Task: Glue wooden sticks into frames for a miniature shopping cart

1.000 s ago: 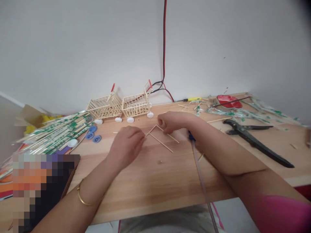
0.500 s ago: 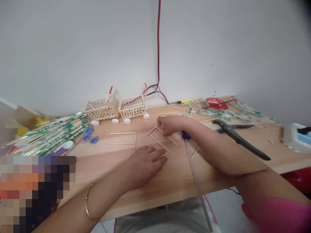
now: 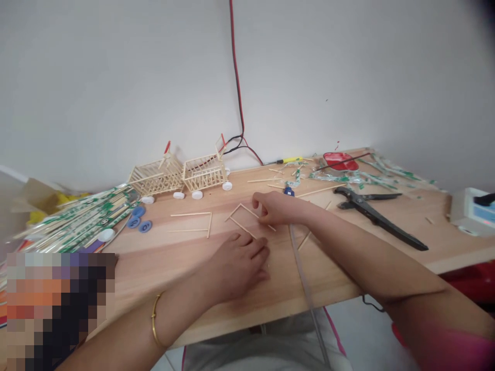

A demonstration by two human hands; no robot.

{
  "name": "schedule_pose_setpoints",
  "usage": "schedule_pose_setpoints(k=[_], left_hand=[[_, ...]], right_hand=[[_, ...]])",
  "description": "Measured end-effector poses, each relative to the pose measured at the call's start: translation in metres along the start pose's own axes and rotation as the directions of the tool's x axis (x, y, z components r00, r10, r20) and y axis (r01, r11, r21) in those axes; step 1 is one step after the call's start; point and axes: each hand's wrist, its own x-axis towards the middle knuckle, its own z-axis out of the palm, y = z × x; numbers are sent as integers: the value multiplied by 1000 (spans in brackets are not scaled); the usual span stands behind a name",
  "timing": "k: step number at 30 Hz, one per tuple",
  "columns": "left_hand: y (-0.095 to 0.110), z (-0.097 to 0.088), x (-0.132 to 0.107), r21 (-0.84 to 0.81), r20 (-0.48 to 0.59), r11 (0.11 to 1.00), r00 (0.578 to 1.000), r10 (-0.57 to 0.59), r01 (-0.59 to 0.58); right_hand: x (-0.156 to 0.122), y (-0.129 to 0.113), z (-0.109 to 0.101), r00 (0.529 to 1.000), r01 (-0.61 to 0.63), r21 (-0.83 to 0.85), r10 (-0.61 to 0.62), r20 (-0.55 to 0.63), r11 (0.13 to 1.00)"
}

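My left hand rests palm down on the wooden table, its fingers loosely stretched beside the near end of a thin wooden stick frame. Over the frame's far right stick, my right hand is curled with thumb and forefinger bent toward each other; what its fingertips hold, if anything, is hidden. A second three-sided stick frame lies flat to the left. Just behind my right wrist shows a blue fitting, and a clear tube runs from under that wrist over the table's front edge.
Two small stick carts with white wheels stand at the back. Blue wheels and wrapped sticks lie left. Black pliers, a red patch, a yellow-handled tool and a white box lie right.
My right hand has shifted slightly down and nearer the stick frame, its fingers curling differently. My left hand has moved slightly right, its fingers more bent. The view has shifted slightly.
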Motion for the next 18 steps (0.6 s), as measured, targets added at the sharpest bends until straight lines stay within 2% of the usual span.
schedule_pose_setpoints(k=[5, 12, 15, 18], left_hand=[[-13, -6, -9, 14, 4, 1000, 1000, -14, 14], [-21, -10, -18, 116, -23, 987, 994, -111, 113], [-21, -7, -18, 104, -6, 989, 995, -103, 103], [-19, -6, -15, 86, 31, 994, 997, -74, 71]], right_hand=[[-10, -11, -6, 996, 64, 42, -67, 66, 997], [-13, -6, -9, 981, 193, 30, -192, -6, 981], [-11, -5, -9, 958, 280, 58, -282, 45, 958], [-9, -5, -7, 946, 313, 54, -317, 74, 948]])
